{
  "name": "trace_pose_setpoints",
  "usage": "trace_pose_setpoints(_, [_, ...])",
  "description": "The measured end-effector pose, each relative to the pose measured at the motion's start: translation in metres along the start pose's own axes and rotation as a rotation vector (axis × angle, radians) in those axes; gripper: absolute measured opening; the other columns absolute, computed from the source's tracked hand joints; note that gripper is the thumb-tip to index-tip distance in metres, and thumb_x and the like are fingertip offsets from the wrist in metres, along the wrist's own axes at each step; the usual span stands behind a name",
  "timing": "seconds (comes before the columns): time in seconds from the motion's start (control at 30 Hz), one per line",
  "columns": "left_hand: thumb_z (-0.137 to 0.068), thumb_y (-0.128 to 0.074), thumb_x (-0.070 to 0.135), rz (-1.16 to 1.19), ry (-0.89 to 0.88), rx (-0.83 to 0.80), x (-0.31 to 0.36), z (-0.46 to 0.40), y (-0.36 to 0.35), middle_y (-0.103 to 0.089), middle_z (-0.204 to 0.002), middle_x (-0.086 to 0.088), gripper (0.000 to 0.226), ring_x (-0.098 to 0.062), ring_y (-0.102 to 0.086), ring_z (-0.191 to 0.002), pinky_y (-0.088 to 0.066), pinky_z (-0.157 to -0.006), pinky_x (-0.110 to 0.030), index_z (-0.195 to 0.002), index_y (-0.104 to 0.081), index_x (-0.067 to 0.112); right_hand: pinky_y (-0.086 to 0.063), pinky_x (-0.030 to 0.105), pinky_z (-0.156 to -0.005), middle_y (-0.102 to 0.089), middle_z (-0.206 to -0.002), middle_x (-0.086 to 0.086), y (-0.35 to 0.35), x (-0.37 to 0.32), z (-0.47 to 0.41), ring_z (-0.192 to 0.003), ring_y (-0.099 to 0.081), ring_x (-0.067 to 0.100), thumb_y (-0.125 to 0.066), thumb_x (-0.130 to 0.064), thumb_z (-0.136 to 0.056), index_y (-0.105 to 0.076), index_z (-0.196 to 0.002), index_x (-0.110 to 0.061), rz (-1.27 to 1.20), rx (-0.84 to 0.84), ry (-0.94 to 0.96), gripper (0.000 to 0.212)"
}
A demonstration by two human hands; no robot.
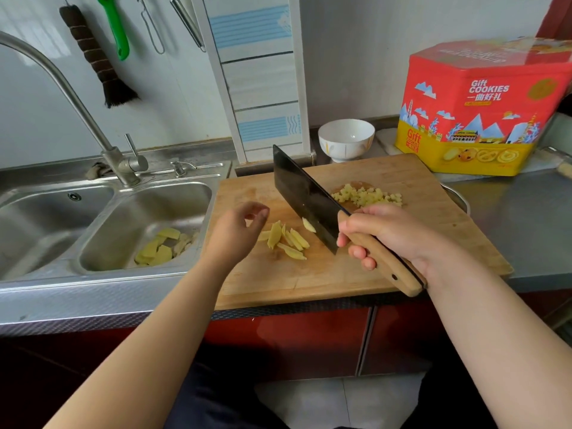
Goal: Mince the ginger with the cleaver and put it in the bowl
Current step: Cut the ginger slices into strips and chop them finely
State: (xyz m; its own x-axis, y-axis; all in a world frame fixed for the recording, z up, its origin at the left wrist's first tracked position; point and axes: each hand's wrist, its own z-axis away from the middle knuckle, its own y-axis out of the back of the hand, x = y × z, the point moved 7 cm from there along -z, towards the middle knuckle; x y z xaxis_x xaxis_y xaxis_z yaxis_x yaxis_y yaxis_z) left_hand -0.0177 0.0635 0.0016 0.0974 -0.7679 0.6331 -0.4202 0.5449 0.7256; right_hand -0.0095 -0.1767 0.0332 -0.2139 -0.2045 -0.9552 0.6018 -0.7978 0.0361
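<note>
Several pale yellow ginger strips [288, 239] lie in the middle of the wooden cutting board [309, 283]. A pile of diced ginger [368, 196] sits farther back on the board. My right hand [387, 233] grips the wooden handle of the dark cleaver [305, 198], whose blade is raised and tilted just right of the strips, with one ginger piece stuck to it. My left hand [240, 233] hovers left of the strips with loosely curled fingers, holding nothing. The white bowl [346, 139] stands empty behind the board.
A double steel sink [102, 224] with a tall faucet [62, 85] lies to the left; ginger peelings [164, 247] sit in its right basin. A red and yellow cookie tin [483, 106] stands at the back right. Brushes and utensils hang on the wall.
</note>
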Motion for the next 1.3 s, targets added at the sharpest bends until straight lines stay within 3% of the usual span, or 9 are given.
trace_pose_setpoints(0.07, [-0.093, -0.057, 0.037, -0.016, -0.135, 0.029, 0.016, 0.01, -0.004, -0.059, -0.11, 0.013, 0.024, -0.006, -0.054, -0.102, -0.043, -0.084, -0.022, -0.113, -0.063, 0.025, -0.042, 0.021, -0.038, -0.059, -0.049, 0.0, -0.002, 0.002, -0.002, -0.041, -0.049, 0.01, -0.057, -0.01, -0.093, -0.061, -0.088, 0.004, -0.012, -0.009, -0.005, 0.015])
trace_pose_setpoints(0.17, [-0.095, -0.055, 0.034, -0.176, -0.492, 0.108, 0.047, 0.027, -0.01, -0.057, -0.114, 0.003, 0.025, -0.014, -0.053, -0.106, -0.043, -0.089, -0.028, -0.113, -0.061, 0.018, -0.041, 0.021, -0.038, -0.058, -0.051, 0.002, -0.008, 0.003, -0.006, -0.043, -0.049, 0.011, -0.057, -0.01, -0.093, -0.061, -0.087, 0.005, -0.074, -0.033, -0.015, 0.017])
trace_pose_setpoints(0.27, [-0.097, -0.05, 0.036, -0.258, -0.599, 0.04, 0.047, 0.032, -0.024, -0.057, -0.112, 0.0, 0.027, -0.019, -0.054, -0.102, -0.046, -0.085, -0.035, -0.11, -0.06, 0.016, -0.04, 0.021, -0.038, -0.057, -0.053, 0.004, -0.012, 0.002, -0.008, -0.045, -0.049, 0.012, -0.056, -0.011, -0.093, -0.062, -0.085, 0.005, -0.108, -0.055, -0.012, 0.018])
trace_pose_setpoints(0.4, [-0.097, -0.04, 0.047, -0.288, -0.538, -0.039, 0.028, 0.033, -0.031, -0.058, -0.11, 0.003, 0.037, -0.017, -0.05, -0.103, -0.047, -0.086, -0.041, -0.106, -0.064, 0.02, -0.04, 0.021, -0.038, -0.057, -0.055, 0.006, -0.007, -0.001, -0.01, -0.047, -0.049, 0.013, -0.056, -0.01, -0.093, -0.062, -0.082, 0.003, -0.113, -0.042, 0.015, 0.018])
trace_pose_setpoints(0.53, [-0.093, -0.046, 0.054, -0.21, -0.198, -0.009, 0.002, 0.018, -0.021, -0.05, -0.127, 0.005, 0.043, -0.015, -0.042, -0.12, -0.039, -0.1, -0.033, -0.123, -0.056, 0.026, -0.042, 0.022, -0.039, -0.058, -0.059, 0.008, 0.002, -0.002, -0.011, -0.048, -0.05, 0.014, -0.058, -0.01, -0.092, -0.063, -0.081, 0.002, -0.065, 0.009, 0.044, 0.017])
trace_pose_setpoints(0.63, [-0.086, -0.053, 0.06, -0.268, -0.03, -0.15, -0.017, 0.012, -0.027, -0.047, -0.133, 0.004, 0.06, -0.017, -0.038, -0.125, -0.036, -0.103, -0.034, -0.136, -0.046, 0.025, -0.043, 0.022, -0.038, -0.06, -0.052, 0.002, 0.009, -0.001, -0.012, -0.044, -0.051, 0.011, -0.058, -0.009, -0.093, -0.062, -0.086, 0.003, -0.034, 0.049, 0.056, 0.014])
trace_pose_setpoints(0.97, [-0.092, -0.06, 0.038, -0.329, -0.052, -0.248, -0.012, 0.004, -0.028, -0.051, -0.127, 0.004, 0.04, -0.017, -0.043, -0.12, -0.038, -0.101, -0.034, -0.13, -0.056, 0.028, -0.044, 0.026, -0.041, -0.064, -0.058, 0.003, 0.013, 0.013, -0.021, -0.047, -0.053, 0.013, -0.062, -0.01, -0.091, -0.063, -0.087, 0.0, 0.041, 0.068, 0.028, 0.01])
trace_pose_setpoints(1.3, [-0.094, -0.059, 0.026, -0.41, -0.035, -0.263, -0.005, -0.011, -0.028, -0.055, -0.125, 0.001, 0.038, -0.021, -0.054, -0.114, -0.044, -0.093, -0.032, -0.131, -0.057, 0.022, -0.044, 0.025, -0.041, -0.065, -0.059, 0.004, 0.019, 0.021, -0.026, -0.046, -0.054, 0.013, -0.063, -0.009, -0.09, -0.061, -0.097, 0.004, 0.018, 0.085, -0.004, 0.015])
